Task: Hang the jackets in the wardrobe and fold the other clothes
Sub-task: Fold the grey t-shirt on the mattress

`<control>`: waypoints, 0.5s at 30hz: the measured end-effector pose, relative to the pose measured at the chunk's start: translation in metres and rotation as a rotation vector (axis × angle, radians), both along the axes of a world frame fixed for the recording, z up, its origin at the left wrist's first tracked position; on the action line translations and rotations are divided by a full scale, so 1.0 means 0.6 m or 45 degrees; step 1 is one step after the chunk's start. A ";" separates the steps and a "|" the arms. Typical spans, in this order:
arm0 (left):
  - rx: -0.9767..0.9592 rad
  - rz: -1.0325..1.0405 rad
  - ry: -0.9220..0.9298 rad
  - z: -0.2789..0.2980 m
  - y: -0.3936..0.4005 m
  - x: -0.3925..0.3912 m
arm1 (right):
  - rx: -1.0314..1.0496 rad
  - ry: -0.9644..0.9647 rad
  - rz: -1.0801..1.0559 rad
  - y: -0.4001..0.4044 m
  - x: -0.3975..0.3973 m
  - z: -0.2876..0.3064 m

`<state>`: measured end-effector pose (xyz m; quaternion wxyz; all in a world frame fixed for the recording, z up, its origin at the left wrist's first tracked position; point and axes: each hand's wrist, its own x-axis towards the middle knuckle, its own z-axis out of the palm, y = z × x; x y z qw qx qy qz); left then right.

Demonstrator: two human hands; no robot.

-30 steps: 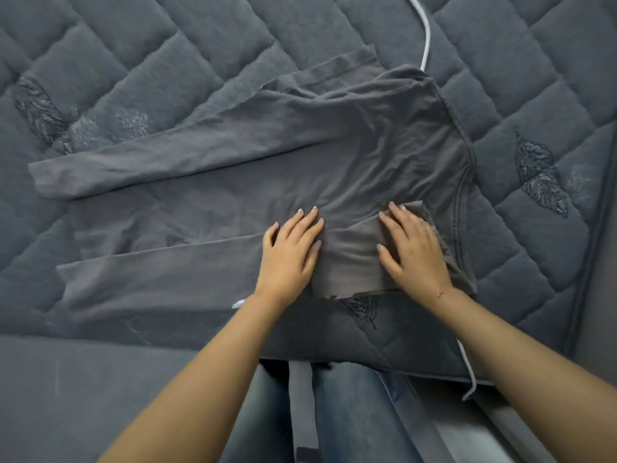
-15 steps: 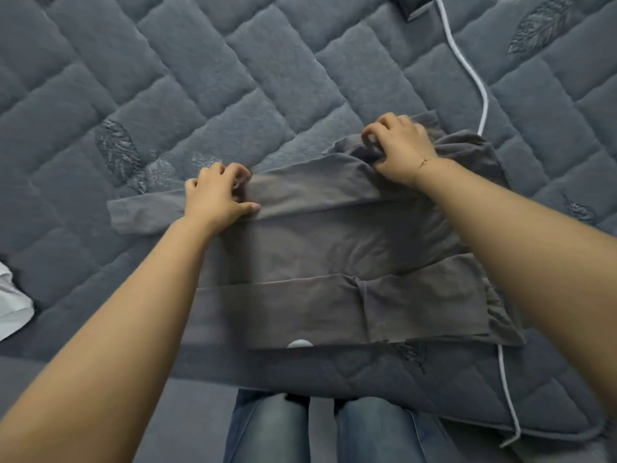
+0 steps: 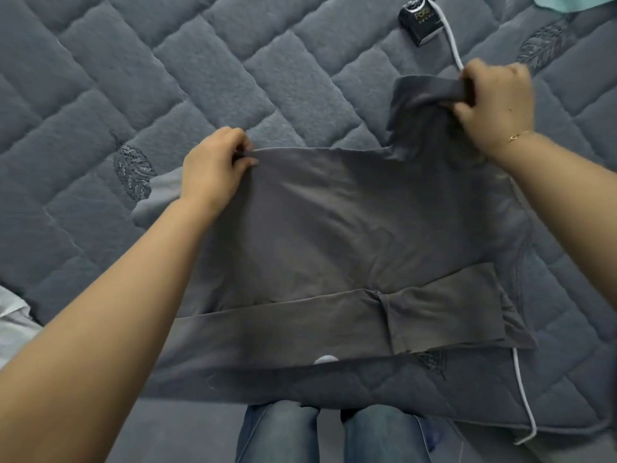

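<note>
A grey long-sleeved shirt [image 3: 350,228] lies across the quilted grey bed [image 3: 167,78] in front of me. Its near sleeve is folded flat across the lower body. My left hand [image 3: 213,168] pinches the far edge of the shirt at the left. My right hand [image 3: 497,101] grips the bunched far sleeve and shoulder at the upper right and holds it lifted off the bed. The shirt's far edge is pulled taut between my two hands.
A small black box [image 3: 420,18] lies at the back right with a white cable [image 3: 450,38] running past it and down the bed's right side. Teal fabric [image 3: 564,3] shows at the top right, a white cloth [image 3: 13,315] at the left edge. My jeans-clad legs [image 3: 334,432] meet the bed's near edge.
Both hands left the near sleeve fold, reached to the far edge and took hold of it. The far sleeve is now lifted and drawn right; my right hand has moved up and right.
</note>
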<state>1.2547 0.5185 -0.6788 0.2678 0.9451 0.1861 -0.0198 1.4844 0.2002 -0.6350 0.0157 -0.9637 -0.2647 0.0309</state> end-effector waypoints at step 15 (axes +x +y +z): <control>0.009 -0.213 0.249 -0.007 -0.129 -0.287 | -0.033 0.407 0.027 -0.263 -0.403 -0.017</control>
